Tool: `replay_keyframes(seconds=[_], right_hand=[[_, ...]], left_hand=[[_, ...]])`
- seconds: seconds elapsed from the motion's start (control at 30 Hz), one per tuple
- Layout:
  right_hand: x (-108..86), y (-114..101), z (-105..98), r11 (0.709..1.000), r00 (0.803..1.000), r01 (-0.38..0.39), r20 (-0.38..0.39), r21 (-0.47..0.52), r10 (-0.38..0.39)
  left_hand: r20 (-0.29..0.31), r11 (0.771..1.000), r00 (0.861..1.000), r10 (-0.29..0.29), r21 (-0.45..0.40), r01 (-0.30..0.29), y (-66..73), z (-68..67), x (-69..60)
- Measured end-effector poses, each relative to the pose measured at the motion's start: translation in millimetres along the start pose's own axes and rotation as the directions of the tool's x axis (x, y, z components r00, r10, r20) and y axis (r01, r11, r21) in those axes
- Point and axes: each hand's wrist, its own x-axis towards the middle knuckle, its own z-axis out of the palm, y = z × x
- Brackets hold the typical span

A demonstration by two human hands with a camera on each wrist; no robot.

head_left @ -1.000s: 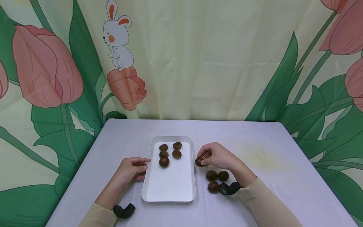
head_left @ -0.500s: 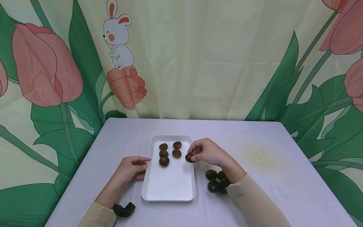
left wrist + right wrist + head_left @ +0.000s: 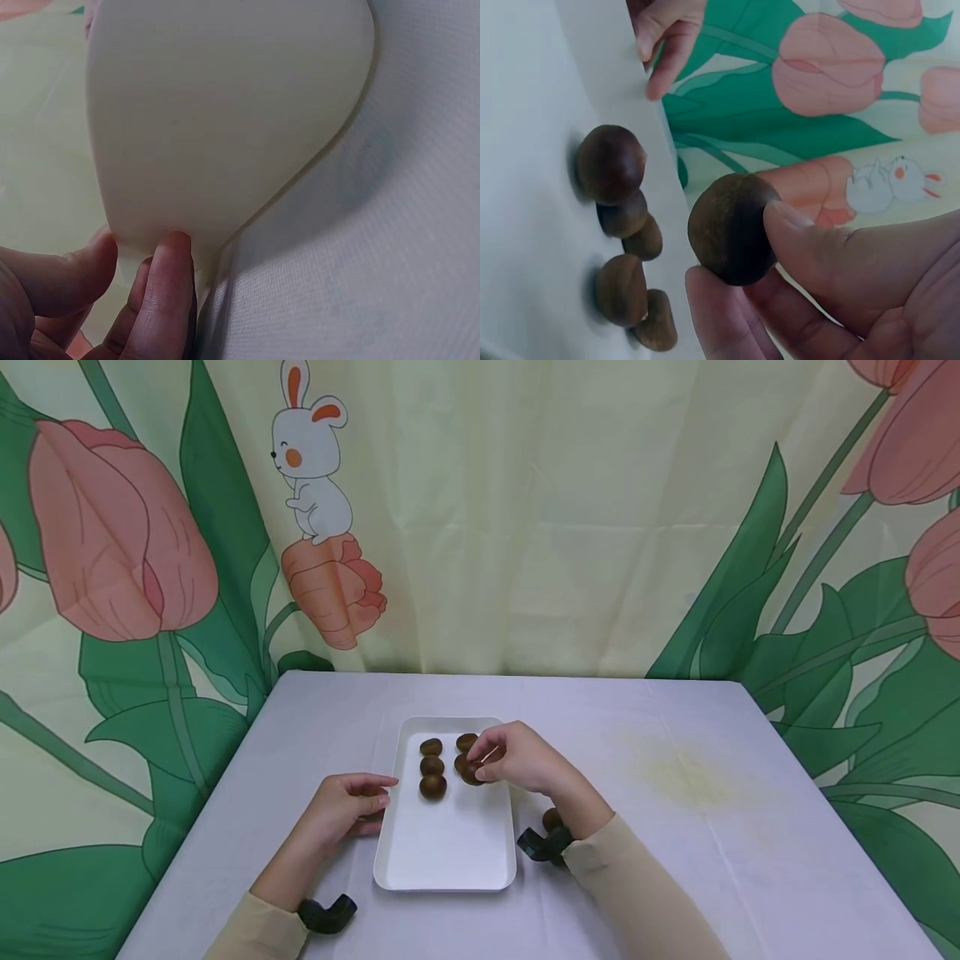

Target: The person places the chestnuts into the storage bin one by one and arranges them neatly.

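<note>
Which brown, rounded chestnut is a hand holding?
The brown, rounded chestnut pinched in the right hand; the five others in the white rectangular tray lie unheld.

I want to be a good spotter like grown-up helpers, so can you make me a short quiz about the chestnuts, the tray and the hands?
1. True or false: the right hand holds a chestnut in its fingers.
2. How many other chestnuts rest in the tray? A: three. B: five. C: eight.
3. Fill in the blank: the ____ hand touches the tray's left edge.

Key: 1. True. 2. B, five. 3. Left, as in left hand.
</note>
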Motion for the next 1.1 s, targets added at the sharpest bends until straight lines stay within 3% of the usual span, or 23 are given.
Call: replay_keyframes(seconds=[0.2,0.4,0.77,1.1], right_hand=[[7.8,-1.6,8.8,0.999,0.999,-0.029,-0.029,0.035,0.030],[12.3,0.4,18.2,0.995,0.999,-0.052,0.008,0.084,0.051],[19.4,6.6,28.6,0.998,0.999,-0.026,0.018,-0.066,0.027],[20.9,4.5,33.9,0.976,1.000,-0.019,-0.002,-0.217,0.019]], left_hand=[[-0.002,1.000,1.000,0.004,0.014,-0.004,-0.6,0.4,0.4],[-0.003,1.000,1.000,0.002,0.017,-0.002,-1.2,0.4,0.8],[0.003,1.000,1.000,0.004,0.011,-0.004,-1.4,-0.5,2.1],[0.008,1.000,1.000,-0.001,0.001,0.001,0.3,-0.6,0.5]])
